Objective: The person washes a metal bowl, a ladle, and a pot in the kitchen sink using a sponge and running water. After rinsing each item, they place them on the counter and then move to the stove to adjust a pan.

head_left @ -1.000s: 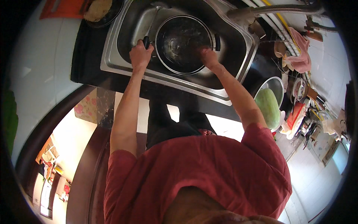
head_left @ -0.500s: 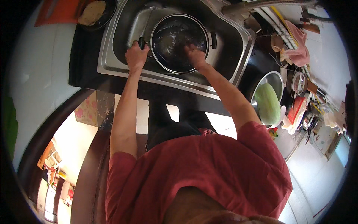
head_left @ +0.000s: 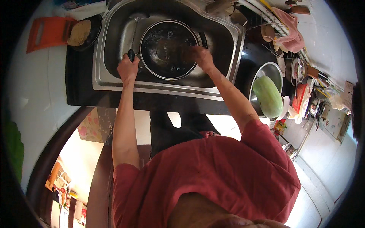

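A round dark metal pot (head_left: pixel 163 47) sits in the steel sink (head_left: pixel 110 81). My left hand (head_left: pixel 127 67) grips the pot's black side handle at the left rim. My right hand (head_left: pixel 198 56) reaches inside the pot against its right inner wall, fingers curled; whether it holds a scrubber I cannot tell. The pot's inside looks wet and shiny. A second black handle (head_left: pixel 202 39) shows at the pot's right rim.
A dark plate with brown food (head_left: pixel 80 32) and an orange board (head_left: pixel 45 32) lie left of the sink. Right of it stands a steel bowl (head_left: pixel 275 74) holding a pale green gourd (head_left: pixel 268 97). A pink cloth (head_left: pixel 291 32) and cluttered utensils fill the far right.
My right hand has moved from the pot's right rim down into the pot. The left hand stays on the handle. The view has shifted a little.
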Demonstrator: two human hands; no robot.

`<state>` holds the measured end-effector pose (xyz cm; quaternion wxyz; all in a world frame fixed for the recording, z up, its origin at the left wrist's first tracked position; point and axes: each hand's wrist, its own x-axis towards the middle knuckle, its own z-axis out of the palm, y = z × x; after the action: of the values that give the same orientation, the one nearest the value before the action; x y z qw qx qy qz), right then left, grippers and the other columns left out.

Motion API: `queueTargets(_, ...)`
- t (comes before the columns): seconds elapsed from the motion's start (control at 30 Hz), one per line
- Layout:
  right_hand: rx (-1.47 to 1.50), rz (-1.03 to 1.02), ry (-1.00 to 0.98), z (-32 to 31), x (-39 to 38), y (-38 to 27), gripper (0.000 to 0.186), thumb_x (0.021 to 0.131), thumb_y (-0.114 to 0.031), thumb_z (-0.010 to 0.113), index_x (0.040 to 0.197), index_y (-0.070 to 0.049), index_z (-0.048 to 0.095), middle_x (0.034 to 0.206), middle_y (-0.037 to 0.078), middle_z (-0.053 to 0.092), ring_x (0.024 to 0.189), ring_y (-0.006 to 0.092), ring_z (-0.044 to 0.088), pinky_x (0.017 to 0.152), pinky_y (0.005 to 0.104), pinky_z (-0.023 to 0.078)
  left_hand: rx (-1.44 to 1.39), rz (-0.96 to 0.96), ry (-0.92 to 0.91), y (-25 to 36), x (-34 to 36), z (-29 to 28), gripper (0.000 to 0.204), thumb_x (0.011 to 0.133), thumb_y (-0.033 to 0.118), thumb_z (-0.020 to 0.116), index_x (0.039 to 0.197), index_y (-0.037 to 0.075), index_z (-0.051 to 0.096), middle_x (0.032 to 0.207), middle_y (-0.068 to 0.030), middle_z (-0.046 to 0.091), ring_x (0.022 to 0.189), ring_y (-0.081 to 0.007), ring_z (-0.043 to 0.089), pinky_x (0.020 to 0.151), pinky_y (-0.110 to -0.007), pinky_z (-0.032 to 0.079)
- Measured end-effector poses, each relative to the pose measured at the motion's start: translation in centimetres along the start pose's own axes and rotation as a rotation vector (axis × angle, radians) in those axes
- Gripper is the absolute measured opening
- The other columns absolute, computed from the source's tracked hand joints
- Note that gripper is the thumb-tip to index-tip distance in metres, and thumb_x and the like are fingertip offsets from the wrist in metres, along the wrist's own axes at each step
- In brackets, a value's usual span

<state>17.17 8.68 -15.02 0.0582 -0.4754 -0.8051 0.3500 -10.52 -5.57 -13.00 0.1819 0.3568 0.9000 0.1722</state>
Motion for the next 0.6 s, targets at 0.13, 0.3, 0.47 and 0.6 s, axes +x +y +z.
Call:
queueTargets(0.13, 0.540, 0.112, 0.287, -1.0, 1.0, 6.7, 0.020, 0.088, -0.012, 0.056, 0.105, -0.004, 0.058, 0.098, 0.009, 0.063, 0.091, 0.0201, 0.062, 0.078, 0.0363, 0.051, 0.018, 0.065, 0.029, -0.3, 0.1, 0.5, 0.036, 0.082, 0.033, 0.059, 0.104, 0.003, 0.059, 0.083, -0.0208, 0.066, 0.079, -0.0411, 0.064, 0.073, -0.049, 0.051)
queueTargets(0.3, 1.050, 0.086, 0.130, -1.9, 1.9, 10.4, 0.026, 0.088, -0.014, 0.056, 0.113, -0.008, 0.054, 0.103, 0.005, 0.059, 0.095, 0.0173, 0.058, 0.081, 0.0320, 0.048, -0.031, 0.026, -0.023, -0.5, 0.3, 0.4, 0.049, 0.083, 0.032, 0.057, 0.129, 0.015, 0.052, 0.095, -0.0212, 0.066, 0.088, -0.0403, 0.063, 0.077, -0.050, 0.049)
queueTargets(0.47, 0.976, 0.390, 0.073, -1.4, 4.2, 9.4, 0.031, 0.086, -0.015, 0.056, 0.116, -0.008, 0.052, 0.101, 0.005, 0.058, 0.090, 0.0166, 0.057, 0.084, 0.0326, 0.047, -0.068, -0.010, -0.058, 0.6, 0.0, -0.5, 0.048, 0.082, 0.030, 0.058, 0.127, 0.014, 0.052, 0.102, -0.0206, 0.065, 0.094, -0.0412, 0.061, 0.083, -0.049, 0.047)
queueTargets(0.6, 0.817, 0.260, -0.005, -2.8, 4.6, 9.3, 0.045, 0.086, -0.020, 0.061, 0.128, -0.010, 0.048, 0.101, 0.005, 0.059, 0.085, 0.0174, 0.059, 0.067, 0.0302, 0.050, -0.100, 0.058, 0.041, -1.1, 0.4, 0.4, 0.038, 0.081, 0.029, 0.060, 0.115, 0.011, 0.060, 0.088, -0.0179, 0.068, 0.079, -0.0350, 0.066, 0.071, -0.044, 0.052)
